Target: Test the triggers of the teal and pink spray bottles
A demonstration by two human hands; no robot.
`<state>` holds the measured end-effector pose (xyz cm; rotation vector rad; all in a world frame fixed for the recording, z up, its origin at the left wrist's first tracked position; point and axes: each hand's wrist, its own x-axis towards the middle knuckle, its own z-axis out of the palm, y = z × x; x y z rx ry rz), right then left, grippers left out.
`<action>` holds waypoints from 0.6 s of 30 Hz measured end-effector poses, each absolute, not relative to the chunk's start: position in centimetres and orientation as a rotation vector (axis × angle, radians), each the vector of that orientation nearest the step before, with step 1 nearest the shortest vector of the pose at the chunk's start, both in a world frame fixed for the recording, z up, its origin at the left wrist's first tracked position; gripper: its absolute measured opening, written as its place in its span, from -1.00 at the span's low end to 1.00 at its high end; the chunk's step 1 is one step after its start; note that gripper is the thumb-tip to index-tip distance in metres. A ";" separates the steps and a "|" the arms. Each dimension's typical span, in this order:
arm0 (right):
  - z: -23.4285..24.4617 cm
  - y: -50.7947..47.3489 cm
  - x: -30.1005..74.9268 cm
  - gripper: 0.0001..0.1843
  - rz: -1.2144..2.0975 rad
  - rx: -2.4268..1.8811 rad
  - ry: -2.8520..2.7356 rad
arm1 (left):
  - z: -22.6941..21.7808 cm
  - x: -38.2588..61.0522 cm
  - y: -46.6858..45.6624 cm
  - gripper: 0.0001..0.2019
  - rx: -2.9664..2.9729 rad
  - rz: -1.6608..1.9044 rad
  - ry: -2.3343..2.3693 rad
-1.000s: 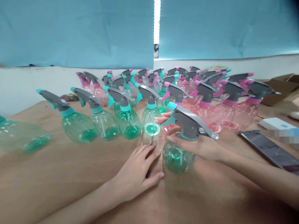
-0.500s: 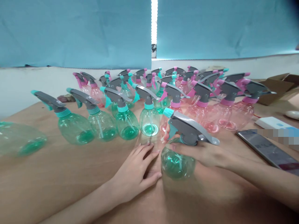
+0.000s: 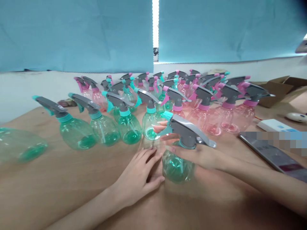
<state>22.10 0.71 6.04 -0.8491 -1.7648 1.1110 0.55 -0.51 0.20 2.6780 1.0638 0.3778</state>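
Observation:
A green-tinted spray bottle (image 3: 178,169) with a grey head and turquoise nozzle is nearest to me, its nozzle pointing left. My right hand (image 3: 203,156) is round its neck from the right, thumb on the near side. The other fingers stretch past the far side, their tips showing beyond the turquoise trigger. To the left of this bottle my left hand (image 3: 137,172) lies flat on the wooden table (image 3: 79,182), fingers apart and holding nothing. Just beyond it stands another green spray bottle (image 3: 150,126), with a similar green bottle (image 3: 129,129) beside it.
Several pink spray bottles (image 3: 203,115) stand in rows at the back and right. Another transparent green bottle (image 3: 21,145) is at the left edge. On the right are a phone (image 3: 271,155), a white box (image 3: 275,125), a white mouse (image 3: 297,117) and an open carton (image 3: 275,91).
The fingers of my right hand have straightened out past the trigger. The near bottle has shifted slightly left with the hand. My left hand stays where it was.

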 end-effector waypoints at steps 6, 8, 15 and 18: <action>5.6 0.5 21.1 -0.52 1.012 -0.891 -1.779 | 0.2 0.5 -0.7 -0.37 2.597 0.451 1.001; 5.5 0.3 20.4 -0.49 1.001 -0.861 -1.783 | 0.3 0.2 -1.1 -0.33 2.541 0.502 0.977; 6.1 -0.4 14.8 -0.40 1.009 -0.747 -1.881 | 1.4 -4.1 -3.8 -0.23 2.413 0.651 1.108; 6.0 -0.4 11.1 -0.45 0.983 -0.732 -1.919 | 2.5 -6.7 -5.3 -0.29 2.452 0.703 1.206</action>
